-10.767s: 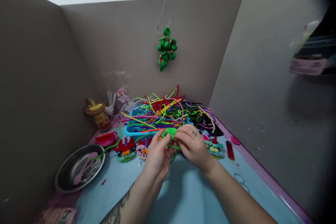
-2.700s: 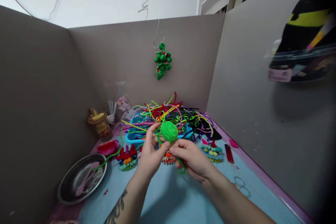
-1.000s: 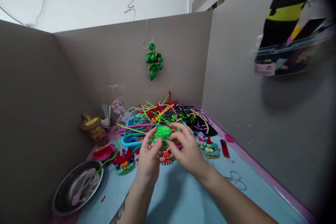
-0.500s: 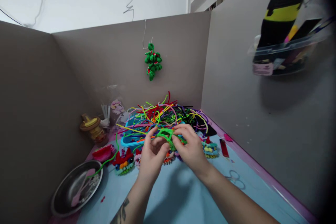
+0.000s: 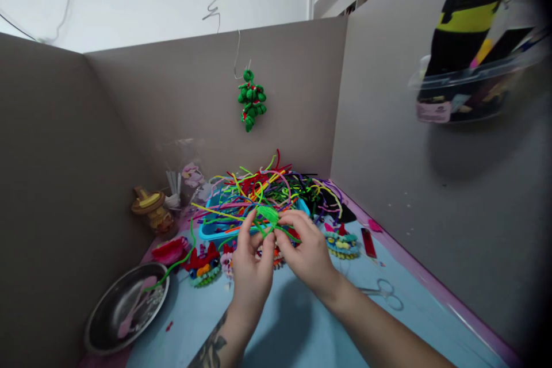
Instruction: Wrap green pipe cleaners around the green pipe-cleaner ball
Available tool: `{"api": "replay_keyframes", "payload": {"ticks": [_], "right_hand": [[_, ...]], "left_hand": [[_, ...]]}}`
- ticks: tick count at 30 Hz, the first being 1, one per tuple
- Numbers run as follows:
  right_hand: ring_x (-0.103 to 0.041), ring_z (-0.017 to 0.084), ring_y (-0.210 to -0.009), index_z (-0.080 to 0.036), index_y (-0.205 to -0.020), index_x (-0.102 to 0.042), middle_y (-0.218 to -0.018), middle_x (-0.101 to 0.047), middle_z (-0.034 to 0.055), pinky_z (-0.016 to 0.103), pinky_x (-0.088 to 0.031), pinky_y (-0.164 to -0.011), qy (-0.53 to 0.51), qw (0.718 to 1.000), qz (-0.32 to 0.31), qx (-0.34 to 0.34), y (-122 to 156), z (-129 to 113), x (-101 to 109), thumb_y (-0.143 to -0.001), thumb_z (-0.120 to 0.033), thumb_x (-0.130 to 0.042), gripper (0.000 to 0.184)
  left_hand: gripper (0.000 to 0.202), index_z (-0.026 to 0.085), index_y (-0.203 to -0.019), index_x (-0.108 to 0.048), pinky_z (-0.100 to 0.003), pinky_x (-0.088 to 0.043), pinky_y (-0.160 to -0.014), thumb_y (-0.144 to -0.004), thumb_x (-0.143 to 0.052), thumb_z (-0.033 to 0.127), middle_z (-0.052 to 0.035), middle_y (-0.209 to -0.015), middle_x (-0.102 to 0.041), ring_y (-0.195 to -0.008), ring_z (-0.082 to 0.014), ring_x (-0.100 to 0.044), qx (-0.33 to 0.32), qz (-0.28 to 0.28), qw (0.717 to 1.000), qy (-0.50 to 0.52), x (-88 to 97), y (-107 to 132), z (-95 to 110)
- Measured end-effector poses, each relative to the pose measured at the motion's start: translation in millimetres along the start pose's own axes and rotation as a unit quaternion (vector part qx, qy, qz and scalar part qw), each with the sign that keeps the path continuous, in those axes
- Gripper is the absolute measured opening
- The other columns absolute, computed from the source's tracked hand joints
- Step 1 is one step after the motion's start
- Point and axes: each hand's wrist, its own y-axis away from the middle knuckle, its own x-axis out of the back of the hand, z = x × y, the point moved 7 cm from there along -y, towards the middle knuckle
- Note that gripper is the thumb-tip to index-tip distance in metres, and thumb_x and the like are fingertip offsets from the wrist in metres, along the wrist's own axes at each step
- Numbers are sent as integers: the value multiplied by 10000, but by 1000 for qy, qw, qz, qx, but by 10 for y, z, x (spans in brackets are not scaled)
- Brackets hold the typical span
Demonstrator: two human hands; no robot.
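Between my two hands is a bright green piece of bent pipe cleaners (image 5: 268,215), held up in front of the blue tray (image 5: 207,234). My left hand (image 5: 252,256) pinches it from the left, thumb and fingers closed on its lower edge. From the right, my right hand (image 5: 306,250) grips it with thumb and forefinger. The fingertips of both hands nearly meet below the green loops. Behind them, a heap of loose pipe cleaners (image 5: 259,184) in many colours fills the tray. Several small fuzzy figures stand on the mat, one red and blue (image 5: 203,264), another blue and yellow (image 5: 342,241).
Scissors (image 5: 386,293) lie on the blue mat (image 5: 198,322) at right. A metal bowl (image 5: 92,328) with a pink tool stands at left, near a brown lidded cup (image 5: 154,211). A green ornament (image 5: 252,100) hangs on the back panel; a clear bin (image 5: 466,95) hangs at right.
The green piece has been turned between my fingers, from an open frame shape to a denser bundle facing up. Both hands have shifted slightly, and more of the scissors shows.
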Motion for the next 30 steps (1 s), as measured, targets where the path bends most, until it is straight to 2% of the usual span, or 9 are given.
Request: {"api": "replay_keyframes", "payload": {"ticks": [2, 4, 8, 12, 18, 22, 26, 30], "right_hand": [[-614, 194, -944, -207, -827, -569, -962, -621, 78, 353, -517, -840, -4, 1000, -6, -5, 0, 5, -11, -808, -112, -536, 102], [-618, 194, -958, -207, -807, -578, -973, -623, 82, 351, -519, -840, -1, 1000, -15, 2, 6, -8, -27, -822, -104, -516, 121], [-619, 199, -986, -210, -834, -603, -997, -638, 88, 368, -521, -862, 12, 999, -24, 32, 24, -54, -46, -845, -116, -492, 146], [-612, 209, -1012, -209, -863, -594, -1006, -647, 91, 386, -516, -882, 16, 999, -25, 35, 31, -57, -54, -840, -137, -515, 109], [-617, 208, -990, -204, -860, -578, -987, -659, 103, 382, -518, -871, 45, 998, -29, 31, 23, -61, -45, -826, -111, -516, 116], [-620, 209, -1003, -204, -785, -570, -973, -668, 103, 373, -515, -866, 43, 998, -42, 26, 10, -60, -36, -809, -87, -507, 134], [-637, 213, -981, -210, -666, -535, -932, -682, 94, 362, -521, -834, 39, 999, -34, 14, 5, -43, -17, -779, -79, -516, 174], [-649, 216, -944, -202, -618, -530, -906, -687, 101, 347, -522, -797, 29, 999, -20, -3, 2, -26, 0, -753, -78, -529, 184]], "left_hand": [[564, 234, -1287, -464, -253, -472, -728, -769, -679, 285, -37, -849, -677, -816, -170, -637, -15, -3, 1000, -17, 4, 7, 17], [565, 233, -1286, -446, -256, -473, -764, -773, -676, 286, -49, -903, -681, -872, -174, -636, -10, -6, 1000, -4, -8, 4, 20], [644, 223, -1317, -384, -186, -433, -565, -759, -687, 332, 51, -612, -581, -603, -114, -577, 39, 2, 998, 52, -37, -11, -15], [665, 214, -1349, -360, -158, -355, -479, -777, -667, 361, 93, -529, -476, -478, -76, -454, 41, 14, 998, 45, -34, -11, -29], [606, 205, -1391, -359, -193, -326, -467, -846, -584, 346, 56, -555, -484, -483, -100, -427, -15, -2, 998, -67, -7, 30, -28], [585, 215, -1384, -411, -217, -326, -489, -838, -595, 313, 43, -552, -488, -491, -120, -433, -61, 5, 987, -149, 38, 55, 14], [582, 216, -1367, -450, -226, -339, -502, -818, -619, 306, 29, -573, -536, -493, -129, -455, -67, 9, 986, -150, 53, 59, 18], [585, 217, -1383, -427, -222, -314, -478, -830, -603, 285, 36, -560, -528, -471, -118, -429, -87, 4, 982, -169, 42, 62, 50]]}}
